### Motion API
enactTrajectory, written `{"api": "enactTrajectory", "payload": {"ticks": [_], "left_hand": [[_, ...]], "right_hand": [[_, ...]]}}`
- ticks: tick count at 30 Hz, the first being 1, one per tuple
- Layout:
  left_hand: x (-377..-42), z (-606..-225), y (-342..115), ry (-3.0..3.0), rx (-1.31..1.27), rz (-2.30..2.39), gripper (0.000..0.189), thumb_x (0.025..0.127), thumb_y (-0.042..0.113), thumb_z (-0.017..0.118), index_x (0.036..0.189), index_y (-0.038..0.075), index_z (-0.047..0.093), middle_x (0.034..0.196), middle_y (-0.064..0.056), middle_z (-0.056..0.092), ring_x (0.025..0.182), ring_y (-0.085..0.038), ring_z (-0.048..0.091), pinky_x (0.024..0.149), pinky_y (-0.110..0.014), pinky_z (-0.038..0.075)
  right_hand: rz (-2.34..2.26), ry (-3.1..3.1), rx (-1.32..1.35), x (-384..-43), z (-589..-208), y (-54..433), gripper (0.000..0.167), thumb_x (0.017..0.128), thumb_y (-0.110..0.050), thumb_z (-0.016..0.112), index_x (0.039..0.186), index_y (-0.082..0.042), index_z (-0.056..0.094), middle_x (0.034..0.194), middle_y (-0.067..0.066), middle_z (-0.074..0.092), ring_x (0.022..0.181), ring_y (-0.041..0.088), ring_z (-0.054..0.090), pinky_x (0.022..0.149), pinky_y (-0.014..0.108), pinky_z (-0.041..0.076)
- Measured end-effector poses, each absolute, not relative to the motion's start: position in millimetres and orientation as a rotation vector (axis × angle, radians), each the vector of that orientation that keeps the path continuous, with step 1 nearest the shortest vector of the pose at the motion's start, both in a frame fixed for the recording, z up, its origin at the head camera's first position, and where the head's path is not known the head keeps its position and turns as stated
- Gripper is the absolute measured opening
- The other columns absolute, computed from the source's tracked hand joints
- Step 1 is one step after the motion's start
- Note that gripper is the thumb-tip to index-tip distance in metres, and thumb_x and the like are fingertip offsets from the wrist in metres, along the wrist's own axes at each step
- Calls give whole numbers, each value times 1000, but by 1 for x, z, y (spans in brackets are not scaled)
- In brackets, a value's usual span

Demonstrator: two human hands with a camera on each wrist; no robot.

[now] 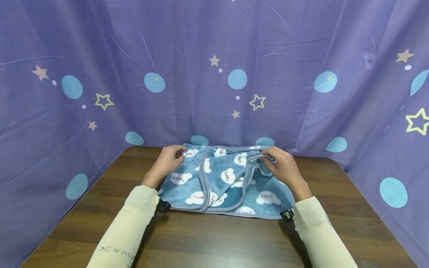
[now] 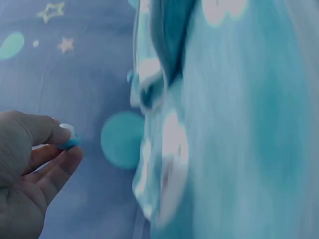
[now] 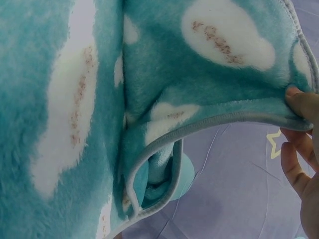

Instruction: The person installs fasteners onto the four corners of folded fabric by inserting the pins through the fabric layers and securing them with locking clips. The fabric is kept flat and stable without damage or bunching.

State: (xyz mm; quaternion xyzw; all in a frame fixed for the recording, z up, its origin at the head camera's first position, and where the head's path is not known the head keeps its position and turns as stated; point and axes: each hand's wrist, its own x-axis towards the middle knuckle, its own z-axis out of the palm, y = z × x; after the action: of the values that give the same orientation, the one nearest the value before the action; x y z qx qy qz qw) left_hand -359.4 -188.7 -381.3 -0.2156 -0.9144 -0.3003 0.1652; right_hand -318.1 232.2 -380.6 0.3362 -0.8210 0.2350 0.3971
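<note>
A teal fleece blanket (image 1: 228, 176) with grey edging lies partly folded across the table. White bear-head shapes on it carry the word "Happy". By its far left corner, my left hand (image 1: 170, 160) pinches a small white-and-blue piece (image 2: 69, 136) between thumb and fingers; what this piece is I cannot tell. My right hand (image 1: 283, 163) holds the grey-edged border of a flap near the far right, thumb (image 3: 299, 99) on the upper face and fingers beneath. The flap is lifted, and a looped fold (image 3: 159, 174) opens under its edge. Grey edging (image 1: 203, 178) curves down the blanket's left half.
The brown wooden table (image 1: 214, 238) shows bare wood in front of the blanket and at both sides. A purple curtain (image 1: 187, 48) with stars and blue dots hangs close behind the table and along both sides. Dark straps (image 1: 163, 206) sit at both wrists.
</note>
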Motion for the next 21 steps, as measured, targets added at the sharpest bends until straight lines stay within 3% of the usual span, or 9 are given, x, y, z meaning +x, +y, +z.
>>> {"api": "enactTrajectory", "payload": {"ticks": [9, 21], "left_hand": [[-363, -384, -123, -2567, -703, -990, 29, 99, 3, 64, 127, 1, 69, 124, -16, 69, 106, -31, 69, 89, -40, 58], [-362, -386, -44, -2451, -811, -1117, 25, 98, 4, 67, 123, 4, 72, 118, -12, 70, 99, -25, 71, 85, -32, 59]], "right_hand": [[602, -2079, 856, -318, -381, 233, 24, 80, 3, 84, 97, -8, 72, 91, 3, 70, 77, 16, 64, 64, 37, 54], [573, -2092, 892, -318, -379, 232, 24, 81, 1, 85, 100, -8, 73, 95, 4, 74, 81, 18, 67, 67, 38, 55]]}}
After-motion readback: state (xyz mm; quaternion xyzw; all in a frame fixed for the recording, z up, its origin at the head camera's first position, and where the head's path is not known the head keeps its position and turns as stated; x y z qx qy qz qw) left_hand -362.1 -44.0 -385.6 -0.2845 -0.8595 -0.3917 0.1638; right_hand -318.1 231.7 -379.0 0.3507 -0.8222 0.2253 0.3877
